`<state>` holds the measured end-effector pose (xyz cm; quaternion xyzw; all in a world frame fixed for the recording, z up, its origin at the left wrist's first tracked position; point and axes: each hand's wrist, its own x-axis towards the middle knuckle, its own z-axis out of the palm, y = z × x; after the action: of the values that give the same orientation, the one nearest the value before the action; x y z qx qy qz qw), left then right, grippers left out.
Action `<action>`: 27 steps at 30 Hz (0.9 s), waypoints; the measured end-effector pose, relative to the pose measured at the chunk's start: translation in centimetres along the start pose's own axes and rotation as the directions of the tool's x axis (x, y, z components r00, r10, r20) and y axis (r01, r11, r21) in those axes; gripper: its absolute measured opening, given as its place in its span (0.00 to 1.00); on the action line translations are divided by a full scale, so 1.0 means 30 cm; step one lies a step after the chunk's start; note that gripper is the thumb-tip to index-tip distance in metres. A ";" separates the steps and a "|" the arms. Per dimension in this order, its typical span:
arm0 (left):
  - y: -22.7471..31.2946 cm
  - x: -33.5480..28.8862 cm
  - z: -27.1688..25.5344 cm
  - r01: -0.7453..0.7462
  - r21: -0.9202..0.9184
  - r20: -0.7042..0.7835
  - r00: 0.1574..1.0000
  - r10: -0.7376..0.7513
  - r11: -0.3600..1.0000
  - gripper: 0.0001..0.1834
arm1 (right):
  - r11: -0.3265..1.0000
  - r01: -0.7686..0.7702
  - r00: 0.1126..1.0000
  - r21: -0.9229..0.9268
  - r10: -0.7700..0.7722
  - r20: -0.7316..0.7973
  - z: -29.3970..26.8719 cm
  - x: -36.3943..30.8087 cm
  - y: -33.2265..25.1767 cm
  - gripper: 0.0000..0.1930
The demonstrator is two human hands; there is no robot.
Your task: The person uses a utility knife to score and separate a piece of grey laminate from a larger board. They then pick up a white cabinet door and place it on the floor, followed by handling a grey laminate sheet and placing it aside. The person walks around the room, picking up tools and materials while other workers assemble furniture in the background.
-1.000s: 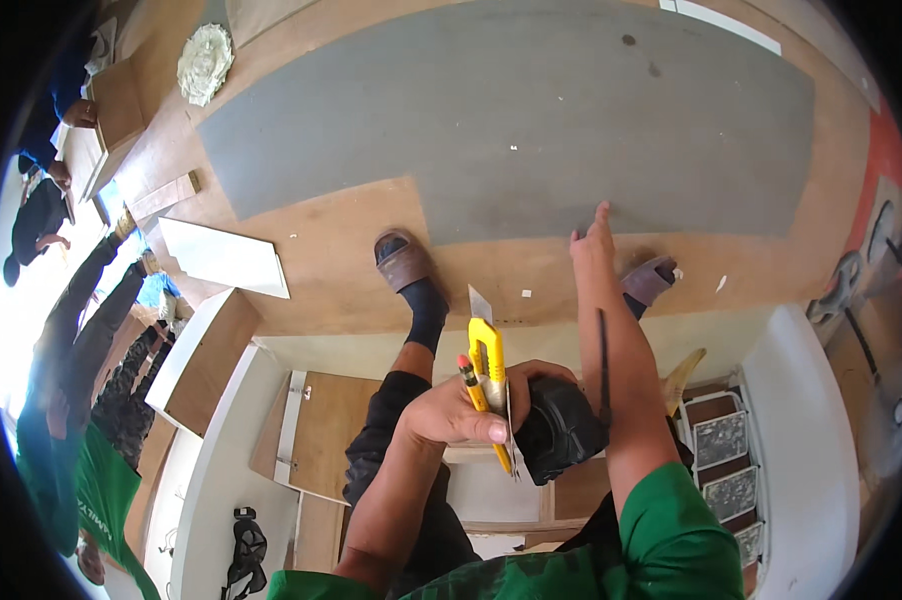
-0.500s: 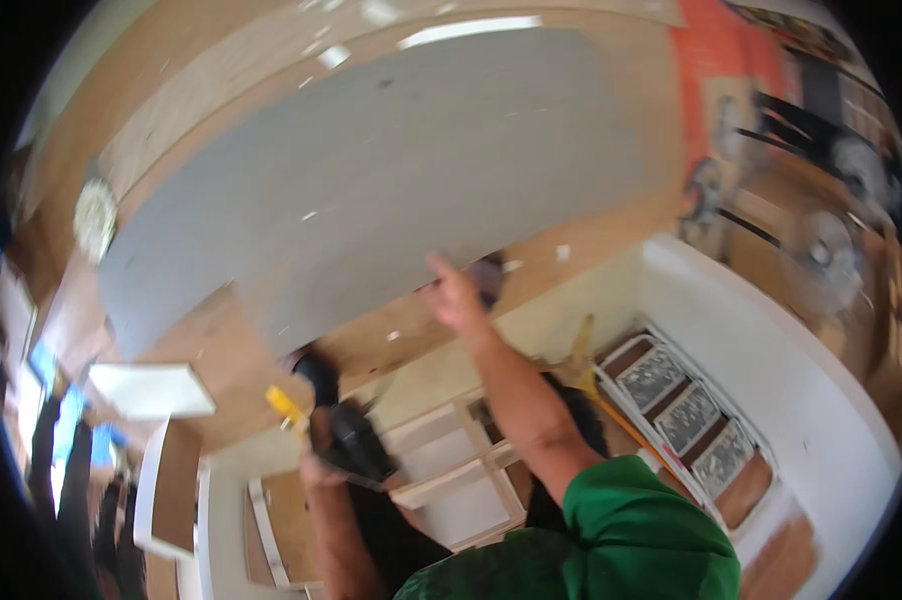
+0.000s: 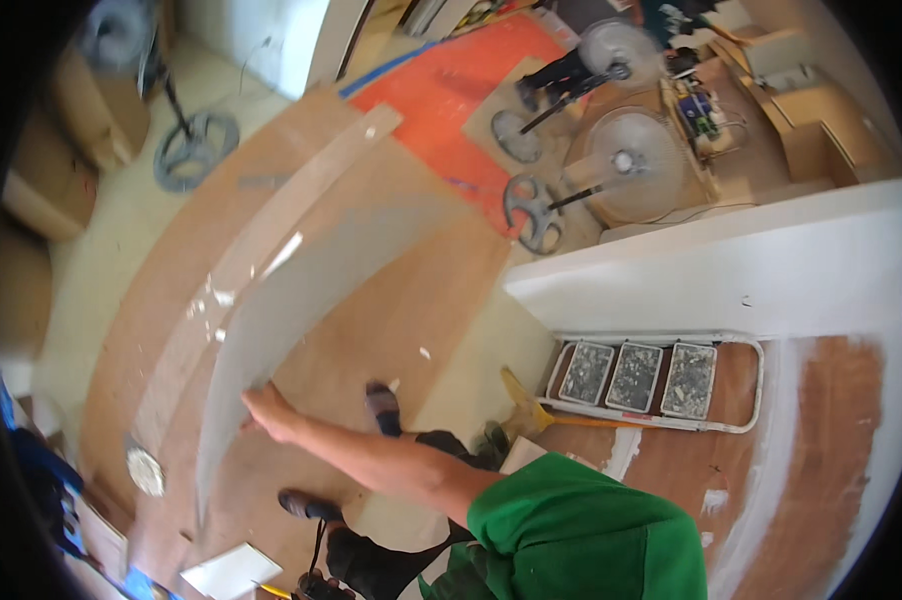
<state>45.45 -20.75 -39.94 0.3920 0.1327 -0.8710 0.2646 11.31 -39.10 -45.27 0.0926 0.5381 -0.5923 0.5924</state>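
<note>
My right hand (image 3: pixel 271 412) reaches out to the left, its fingers closed round the near edge of a large, thin grey sheet (image 3: pixel 256 340). The sheet is seen at a steep slant and looks narrow and bowed, its far end smeared by motion. At the lower edge, beside my leg, part of a black tool (image 3: pixel 319 586) with a yellow part (image 3: pixel 273 590) shows. My left hand, seen round this tool half a second ago, is mostly cut off below; the tool's exact kind is unclear.
Brown boards (image 3: pixel 391 270) cover the floor, with white scraps. A stepladder (image 3: pixel 756 385) lies right, near a low white wall (image 3: pixel 661 245). Standing fans (image 3: pixel 626 160) and an orange sheet (image 3: pixel 436 95) are beyond. A round whitish disc (image 3: pixel 146 470) and a white panel (image 3: pixel 233 572) lie left.
The view has turned right. The grey sheet, broad and facing me before, is now tilted nearly edge-on, my right hand at its edge. The black tool has shifted down to the lower edge.
</note>
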 end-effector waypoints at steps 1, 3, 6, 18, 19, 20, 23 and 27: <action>-0.021 -0.003 0.092 -0.043 -0.003 0.040 0.998 0.043 0.999 0.32 | 1.000 -0.007 1.000 0.010 0.007 0.009 0.027 -0.035 -0.055 0.27; -0.062 -0.037 0.243 -0.136 -0.030 0.106 0.985 0.139 0.990 0.32 | 0.999 0.048 0.997 0.025 -0.050 0.059 0.100 -0.135 -0.191 0.25; -0.098 -0.138 0.401 -0.227 -0.092 0.182 0.953 0.241 0.970 0.31 | 0.946 0.304 0.948 -0.111 -0.289 0.133 0.184 -0.286 -0.311 0.23; -0.271 -0.258 0.716 -0.495 -0.037 0.473 0.756 0.452 0.868 0.16 | 0.890 0.360 0.878 0.281 -0.425 0.221 0.304 -0.690 -1.080 0.19; -0.272 -0.240 0.720 -0.500 -0.053 0.475 0.749 0.462 0.865 0.16 | 0.883 0.372 0.874 0.288 -0.437 0.212 0.310 -0.675 -1.138 0.17; -0.258 -0.236 0.755 -0.483 -0.085 0.436 0.769 0.468 0.872 0.17 | 0.888 0.357 0.869 0.290 -0.430 0.246 0.337 -0.689 -1.214 0.17; -0.192 -0.185 0.821 -0.552 -0.184 0.456 0.685 0.568 0.813 0.17 | 0.818 0.508 0.709 0.270 -0.575 0.409 0.502 -0.849 -1.398 0.16; -0.079 -0.117 0.798 -0.533 -0.291 0.253 0.758 0.601 0.795 0.18 | 0.815 0.465 0.540 0.346 -0.570 0.619 0.683 -0.909 -1.608 0.22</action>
<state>31.40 -28.05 -21.51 0.2322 0.0481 -0.7841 0.5735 -8.88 -51.55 8.83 -0.2603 0.2332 -0.7660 0.5395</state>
